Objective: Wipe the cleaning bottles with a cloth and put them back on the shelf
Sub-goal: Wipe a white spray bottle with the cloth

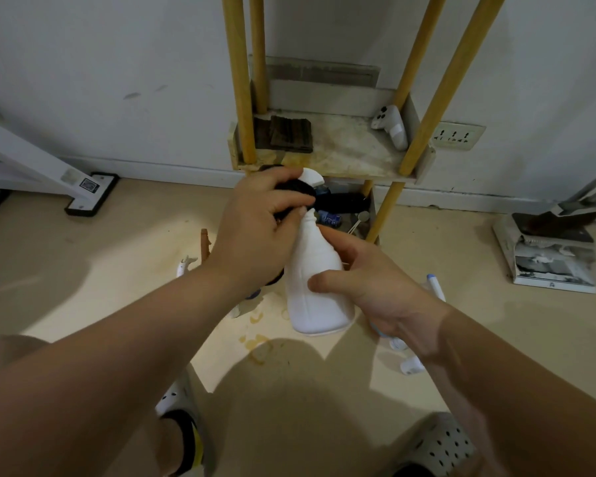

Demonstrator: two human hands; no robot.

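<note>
We log white spray bottle (319, 290): matt, smooth plastic. Black cloth (303, 190): soft fabric. Shelf posts (452, 80): yellow wood, satin. Shelf board (351, 149): stained, worn, dull. Floor (117, 256): smooth, blotchy.

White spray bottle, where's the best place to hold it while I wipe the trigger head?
Hold the white spray bottle by its broad lower body, coming from the right; that leaves the narrow neck and trigger head free for the black cloth.
</note>
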